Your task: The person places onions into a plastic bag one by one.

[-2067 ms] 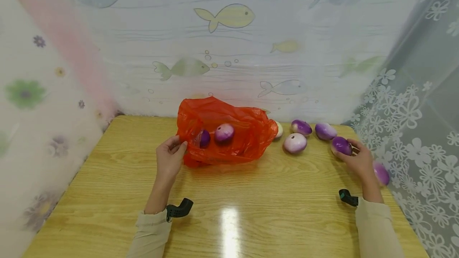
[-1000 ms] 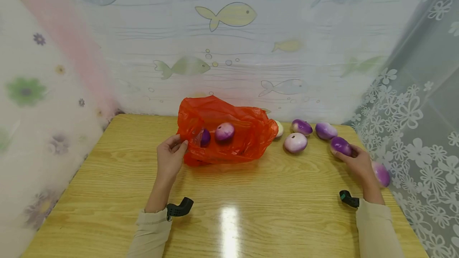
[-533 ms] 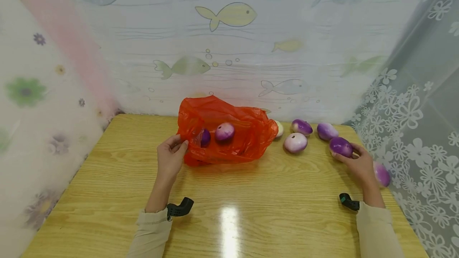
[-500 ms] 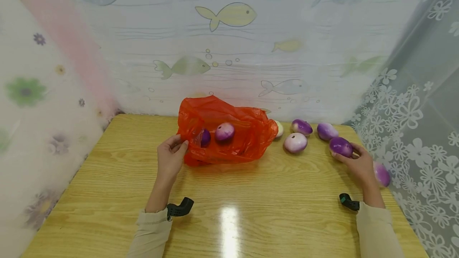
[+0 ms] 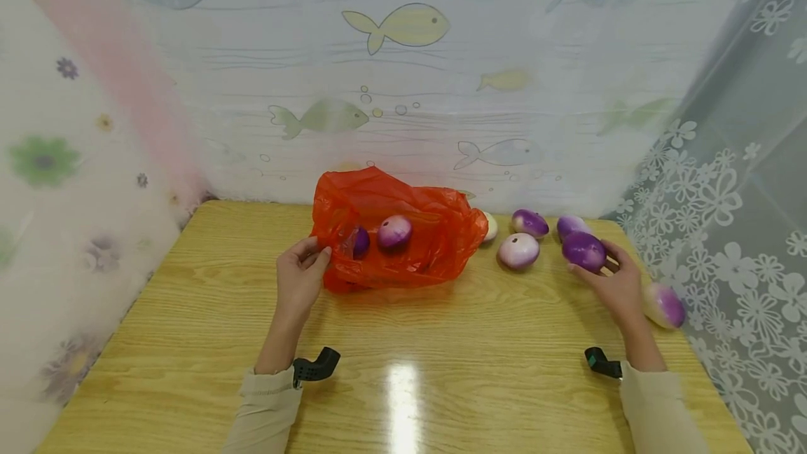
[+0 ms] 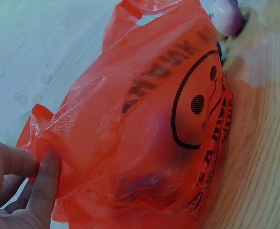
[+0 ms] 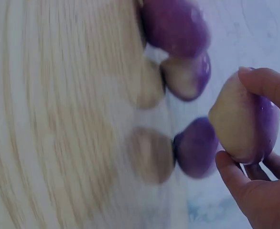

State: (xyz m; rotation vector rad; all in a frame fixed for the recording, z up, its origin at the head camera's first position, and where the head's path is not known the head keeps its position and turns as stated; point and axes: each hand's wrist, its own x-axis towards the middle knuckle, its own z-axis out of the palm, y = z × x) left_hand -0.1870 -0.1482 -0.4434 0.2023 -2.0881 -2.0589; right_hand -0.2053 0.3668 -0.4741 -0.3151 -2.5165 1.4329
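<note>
My left hand point(image 5: 299, 275) pinches the left edge of a red plastic bag point(image 5: 435, 212) between thumb and fingers. The bag lies on its side with its mouth facing me, and a printed smiley face shows in the left wrist view. Inside are a pale purple bulb point(image 5: 394, 232) and a darker one partly hidden by the film. My right hand point(image 5: 621, 289) holds a glossy purple-and-cream bulb point(image 7: 238, 119), shaped like an onion or turnip. In the right wrist view it is raised off the table, thumb on one side and fingers on the other.
Between the bag and my right hand lie a whitish bulb point(image 5: 519, 251), a purple one point(image 5: 530, 223) and a cream one point(image 5: 490, 228). Another bulb point(image 5: 570, 225) sits behind the held one. A further bulb point(image 5: 665, 305) rests by the table's point(image 5: 473, 370) right edge.
My right hand has taken hold of the purple bulb, lifted it and moved left, now overlapping the bulb behind it. The left hand and bag stay almost still.
</note>
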